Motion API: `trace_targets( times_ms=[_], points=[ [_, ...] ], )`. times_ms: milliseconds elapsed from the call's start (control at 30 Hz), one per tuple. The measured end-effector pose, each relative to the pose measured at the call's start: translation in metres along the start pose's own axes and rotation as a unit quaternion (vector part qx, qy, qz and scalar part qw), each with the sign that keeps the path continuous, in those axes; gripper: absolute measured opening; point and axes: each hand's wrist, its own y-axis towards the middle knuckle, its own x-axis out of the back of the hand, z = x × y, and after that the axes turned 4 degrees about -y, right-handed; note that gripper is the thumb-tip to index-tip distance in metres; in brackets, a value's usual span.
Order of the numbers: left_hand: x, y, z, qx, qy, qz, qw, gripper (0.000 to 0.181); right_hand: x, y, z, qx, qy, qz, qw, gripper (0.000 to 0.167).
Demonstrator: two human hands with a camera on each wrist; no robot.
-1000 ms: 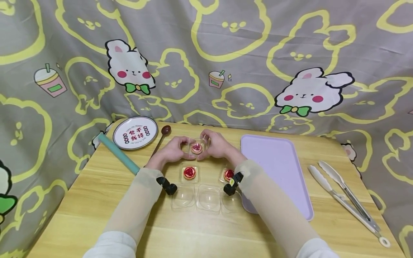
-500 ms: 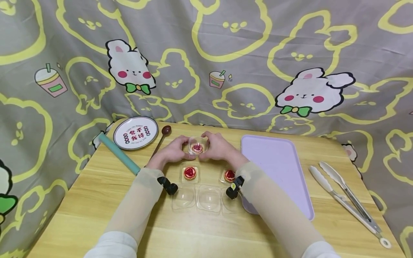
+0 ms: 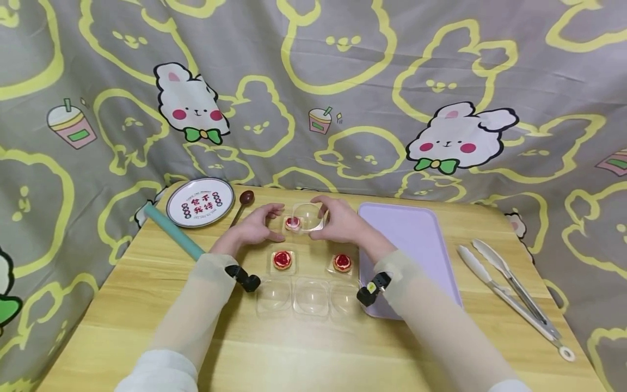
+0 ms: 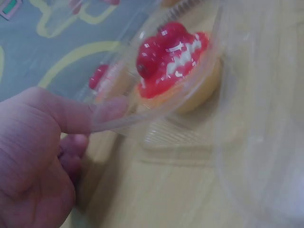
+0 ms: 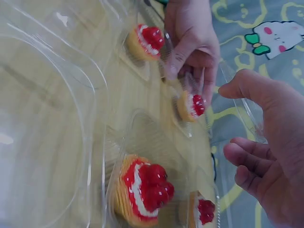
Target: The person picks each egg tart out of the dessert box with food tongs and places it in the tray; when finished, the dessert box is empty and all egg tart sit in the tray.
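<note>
In the head view my right hand (image 3: 343, 220) holds a clear plastic lid (image 3: 312, 218) by its right side, fingers behind and thumb in front. The lid is raised just right of a small red-topped fruit tart (image 3: 292, 223), which sits on a clear base. To the left of that tart, my left hand (image 3: 256, 226) rests with thumb and fingers spread around the base's left side. Two more tarts, one at left (image 3: 282, 259) and one at right (image 3: 342, 263), sit nearer on clear bases. The right wrist view also shows a tart (image 5: 205, 212) low at the edge.
Several clear lids (image 3: 312, 296) lie in a row in front. A purple tray (image 3: 401, 234) is on the right, with tongs (image 3: 514, 294) beyond it. At left are a plate (image 3: 201, 202), a brown spoon (image 3: 246, 198) and a green rod (image 3: 173, 232).
The clear lid has moved right, off the far tart, with my right hand. My left hand has drawn slightly left, and its fingers have spread. The head view has shifted a little.
</note>
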Motion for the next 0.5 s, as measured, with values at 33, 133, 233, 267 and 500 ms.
trace_targets(
  times_ms=[33,133,233,267,500],
  points=[
    [0.002,-0.003,-0.001,0.0,0.002,-0.002,1.0,0.093,0.002,-0.004,0.001,0.002,0.007,-0.004,1.0,0.086],
    [0.006,-0.012,-0.008,-0.001,0.017,-0.008,0.9998,0.096,0.008,-0.016,0.003,0.009,0.025,-0.016,0.9995,0.085],
    [0.008,-0.024,-0.021,-0.013,0.026,-0.019,0.9994,0.095,0.012,-0.028,0.006,0.019,0.036,-0.028,0.9988,0.083],
    [0.008,-0.029,-0.025,-0.024,0.026,-0.021,0.9991,0.094,0.014,-0.032,0.007,0.024,0.04,-0.033,0.9984,0.082],
    [-0.013,-0.063,-0.072,-0.141,-0.061,0.003,0.9881,0.083,0.025,-0.062,0.017,0.055,0.077,-0.061,0.9937,0.079]
  ],
)
